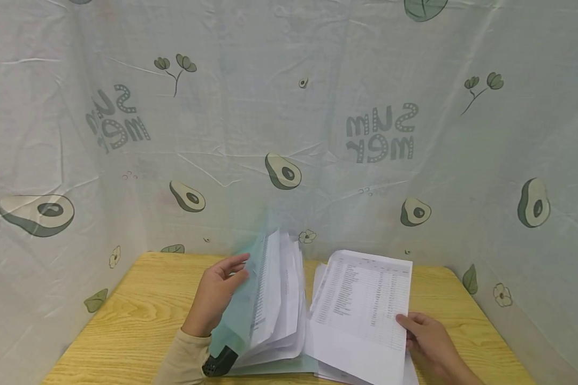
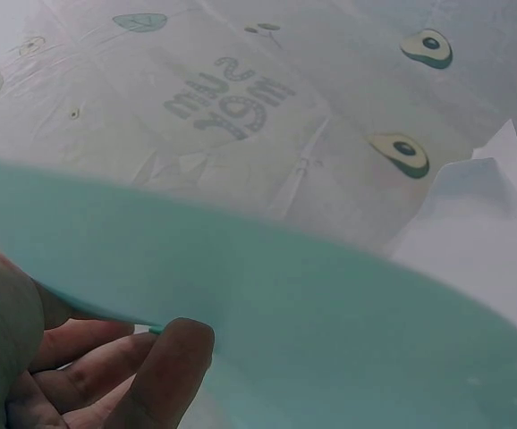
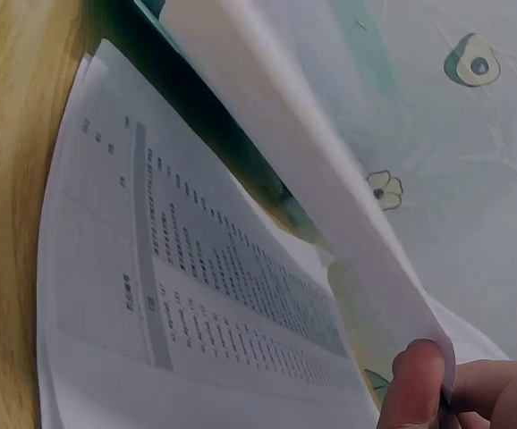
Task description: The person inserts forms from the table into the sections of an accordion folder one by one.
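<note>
A translucent teal folder (image 1: 233, 315) stands partly open at the front middle of the table, with a thick bundle of white papers (image 1: 289, 294) fanned upright inside. My left hand (image 1: 215, 293) holds the folder's raised cover (image 2: 276, 295) by its edge, thumb on one side and fingers on the other. On the right, my right hand (image 1: 430, 337) pinches the edge of a printed sheet (image 1: 358, 299) between thumb and fingers. That sheet is lifted and tilted in the right wrist view, above more printed papers (image 3: 178, 259) lying on the table. The folder's lower edge leaves the head view's bottom.
Wood-grain table (image 1: 154, 299) extends on both sides of the folder. A pale curtain (image 1: 241, 123) printed with avocados, flowers and lettering hangs behind and along both sides. A black device (image 1: 220, 361) sits at my left wrist.
</note>
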Demonstrator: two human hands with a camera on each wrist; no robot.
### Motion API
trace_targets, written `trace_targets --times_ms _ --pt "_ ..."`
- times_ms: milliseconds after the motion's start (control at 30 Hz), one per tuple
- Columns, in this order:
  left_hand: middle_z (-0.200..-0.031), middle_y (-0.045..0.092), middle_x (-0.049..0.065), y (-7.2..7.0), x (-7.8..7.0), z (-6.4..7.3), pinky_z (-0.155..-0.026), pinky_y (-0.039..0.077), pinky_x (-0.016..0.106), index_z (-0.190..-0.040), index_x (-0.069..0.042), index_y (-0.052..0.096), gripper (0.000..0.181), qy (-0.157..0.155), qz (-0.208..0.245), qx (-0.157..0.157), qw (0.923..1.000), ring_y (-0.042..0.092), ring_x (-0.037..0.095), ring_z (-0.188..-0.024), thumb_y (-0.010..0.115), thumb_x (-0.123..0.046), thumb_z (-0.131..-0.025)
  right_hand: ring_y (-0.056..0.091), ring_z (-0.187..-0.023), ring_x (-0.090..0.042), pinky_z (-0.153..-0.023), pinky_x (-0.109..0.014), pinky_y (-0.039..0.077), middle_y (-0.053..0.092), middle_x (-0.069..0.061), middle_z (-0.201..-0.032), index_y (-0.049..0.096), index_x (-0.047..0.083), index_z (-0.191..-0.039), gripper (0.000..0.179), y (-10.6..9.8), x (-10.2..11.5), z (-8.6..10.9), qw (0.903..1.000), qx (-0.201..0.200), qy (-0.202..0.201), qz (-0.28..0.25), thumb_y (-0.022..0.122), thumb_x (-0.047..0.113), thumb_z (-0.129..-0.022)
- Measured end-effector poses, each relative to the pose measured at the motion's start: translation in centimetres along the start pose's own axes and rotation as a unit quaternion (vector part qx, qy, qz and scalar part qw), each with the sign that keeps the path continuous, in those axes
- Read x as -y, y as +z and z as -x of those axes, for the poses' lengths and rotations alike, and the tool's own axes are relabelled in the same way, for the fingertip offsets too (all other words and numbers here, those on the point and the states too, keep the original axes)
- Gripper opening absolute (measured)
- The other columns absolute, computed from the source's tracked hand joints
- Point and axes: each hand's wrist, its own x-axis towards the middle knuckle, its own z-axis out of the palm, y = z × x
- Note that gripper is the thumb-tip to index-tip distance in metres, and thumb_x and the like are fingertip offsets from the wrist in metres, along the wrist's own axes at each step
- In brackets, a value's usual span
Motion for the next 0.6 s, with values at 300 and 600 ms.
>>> trace_targets --times_ms 300,600 --pt "-0.123 0.067 0.012 0.0 0.0 -0.1 -0.086 0.052 0.029 -0.135 -0.010 0.069 0.038 0.000 -0.001 0.000 1.0000 0.062 0.022 -0.112 0.068 -0.008 -0.097 0.063 -0.075 -0.015 -0.064 -0.026 0.054 0.071 -0.004 -0.084 0.068 -0.008 -0.112 0.029 1.5 -0.4 0.2 0.9997 -0.006 0.007 -0.023 0.068 0.019 -0.101" --pt "-0.123 0.067 0.012 0.1 -0.1 0.0 -0.087 0.052 0.029 -0.135 -0.010 0.069 0.038 0.000 -0.001 0.001 1.0000 0.062 0.022 -0.113 0.068 -0.009 -0.098 0.065 -0.078 -0.016 -0.065 -0.027 0.055 0.072 -0.003 -0.086 0.067 -0.007 -0.114 0.032 2.4 -0.4 0.1 0.9994 -0.007 0.008 -0.033 0.070 0.020 -0.099"
